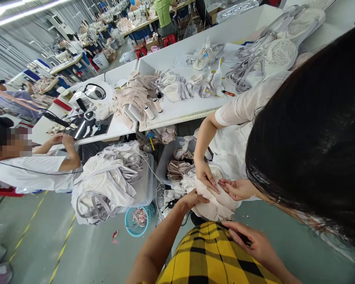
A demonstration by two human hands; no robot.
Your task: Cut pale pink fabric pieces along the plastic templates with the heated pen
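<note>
My left hand (pixel 192 199) reaches in from below and lies on the left edge of a pale cream fabric piece (pixel 214 205), fingers stretched over it. Whether its thumb is under the cloth is hidden. My right hand (pixel 247 238) is beside my yellow-and-black plaid shirt (pixel 207 256), fingers extended and apart from the cream fabric. A co-worker on the right has both hands on the same fabric: one hand (pixel 205 173) presses from above, the other hand (pixel 236 189) pinches near its middle.
A grey bin (pixel 165 157) of folded garment parts stands behind the fabric. To the left are a clear tub (pixel 149 185) heaped with white bras (pixel 106 181) and a blue basket (pixel 152 213) of scraps. A white worktable (pixel 177 112) holds bras and bottles. Another person (pixel 41 165) sits left.
</note>
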